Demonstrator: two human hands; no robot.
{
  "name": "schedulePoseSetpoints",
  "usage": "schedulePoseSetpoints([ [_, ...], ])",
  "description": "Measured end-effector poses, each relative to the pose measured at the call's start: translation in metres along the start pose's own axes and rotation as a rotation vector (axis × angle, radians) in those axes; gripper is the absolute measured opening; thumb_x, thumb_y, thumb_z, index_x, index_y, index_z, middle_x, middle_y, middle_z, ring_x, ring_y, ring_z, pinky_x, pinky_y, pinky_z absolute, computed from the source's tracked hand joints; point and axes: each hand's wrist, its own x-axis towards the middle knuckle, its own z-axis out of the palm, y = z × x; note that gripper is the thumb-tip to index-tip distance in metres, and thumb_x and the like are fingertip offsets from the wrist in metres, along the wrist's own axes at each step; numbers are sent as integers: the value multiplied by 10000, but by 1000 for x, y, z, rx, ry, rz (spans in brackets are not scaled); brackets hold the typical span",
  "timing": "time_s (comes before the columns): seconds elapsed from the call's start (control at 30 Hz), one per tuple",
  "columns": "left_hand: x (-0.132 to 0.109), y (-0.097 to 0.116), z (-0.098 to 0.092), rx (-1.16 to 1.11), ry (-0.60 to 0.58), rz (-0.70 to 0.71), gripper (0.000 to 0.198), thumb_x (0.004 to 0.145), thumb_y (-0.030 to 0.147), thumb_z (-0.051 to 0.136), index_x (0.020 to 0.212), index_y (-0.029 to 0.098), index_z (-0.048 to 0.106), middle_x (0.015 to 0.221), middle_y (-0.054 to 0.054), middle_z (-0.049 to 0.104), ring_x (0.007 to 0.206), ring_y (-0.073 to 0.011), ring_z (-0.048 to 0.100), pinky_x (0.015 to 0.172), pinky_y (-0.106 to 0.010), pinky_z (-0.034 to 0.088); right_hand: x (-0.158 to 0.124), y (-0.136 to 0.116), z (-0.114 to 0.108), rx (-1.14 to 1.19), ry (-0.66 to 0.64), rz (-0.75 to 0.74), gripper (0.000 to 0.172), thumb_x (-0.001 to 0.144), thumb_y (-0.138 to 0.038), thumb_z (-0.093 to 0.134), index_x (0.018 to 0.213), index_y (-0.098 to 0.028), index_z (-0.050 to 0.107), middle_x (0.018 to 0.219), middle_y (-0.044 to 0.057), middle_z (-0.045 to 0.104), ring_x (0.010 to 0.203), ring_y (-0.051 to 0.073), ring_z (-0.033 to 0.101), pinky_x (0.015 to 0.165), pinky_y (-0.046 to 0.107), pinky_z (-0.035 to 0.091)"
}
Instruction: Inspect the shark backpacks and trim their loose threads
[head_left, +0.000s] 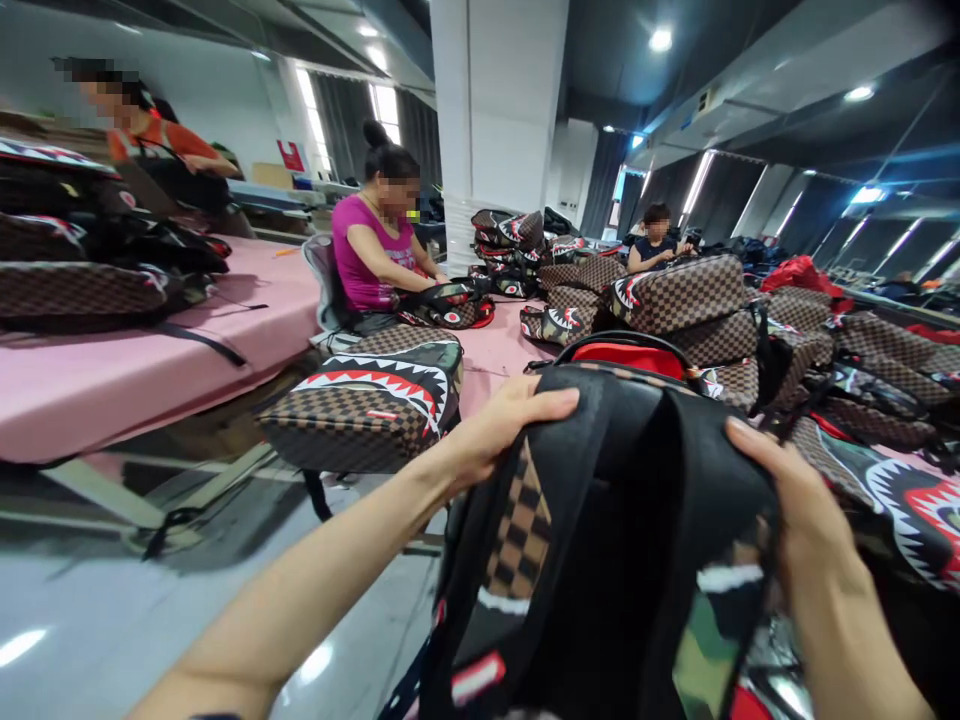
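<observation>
A black backpack [600,580] with brown checkered and camouflage patches is held up close in front of me, its back panel and shoulder straps facing me. My left hand [510,425] grips its upper left side, thumb lying over the black strap and fingers hidden behind. On the upper right side my right hand [806,500] clasps the bag, its thumb on the edge and the other fingers out of sight. Beyond the top edge shows the red lining [637,358] of a bag. To the left, a checkered backpack [367,395] with a shark-mouth print lies at the table edge.
Stacked checkered backpacks [682,300] cover the right side of the pink table [491,350]. A person in a magenta top [379,250] handles a bag across from me. Another pink table [277,290] with piled bags stands at left, near a person in orange. A white pillar [499,110] rises behind.
</observation>
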Motion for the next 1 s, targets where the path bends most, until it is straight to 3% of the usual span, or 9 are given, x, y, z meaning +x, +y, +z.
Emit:
schedulePoseSetpoints([
  [0.07,40,-28,-22,-19,47,-43,387,640,375,750,889,92,660,758,-85,691,612,-161,632,583,-239,504,41,29,7,22,-13,89,304,643,-366,717,873,-183,638,593,20,651,473,185,598,443,291,491],
  [0.17,85,-80,-60,-103,52,-108,429,693,379,715,1018,121,608,875,-112,691,674,-199,660,651,-319,533,85,101,8,8,-33,214,287,623,-402,730,725,-195,560,479,-44,524,351,92,424,326,215,319],
  [0.27,103,-129,-91,-87,110,-82,435,699,333,722,1074,174,571,887,-62,687,671,-172,657,669,-314,529,98,172,2,-73,-35,221,413,571,-418,767,586,-210,411,403,-112,321,321,31,226,314,190,156],
  [0.37,109,-167,-106,-62,167,-119,410,670,319,747,1012,152,593,861,-51,685,701,-158,650,690,-282,516,100,217,-6,-90,-7,283,500,533,-438,778,562,-228,325,400,-135,224,334,24,167,324,192,112],
  [0.57,145,-204,-121,-111,307,-107,357,695,315,711,990,163,580,820,-12,669,681,-130,622,675,-252,492,133,249,-3,-111,43,375,518,531,-478,761,558,-233,306,396,-137,212,334,24,161,318,186,128],
  [0.87,211,-223,-154,-85,388,-159,185,759,232,627,911,148,563,778,-17,660,634,-119,613,643,-248,490,190,270,4,-145,77,432,403,566,-462,740,608,-221,419,367,-131,249,316,37,188,293,194,148],
  [1.0,216,-226,-159,-81,420,-199,215,759,215,641,938,158,537,835,-29,671,680,-120,625,699,-264,502,203,275,4,-142,70,457,381,569,-430,748,617,-214,438,359,-134,244,311,33,181,291,192,138],
])
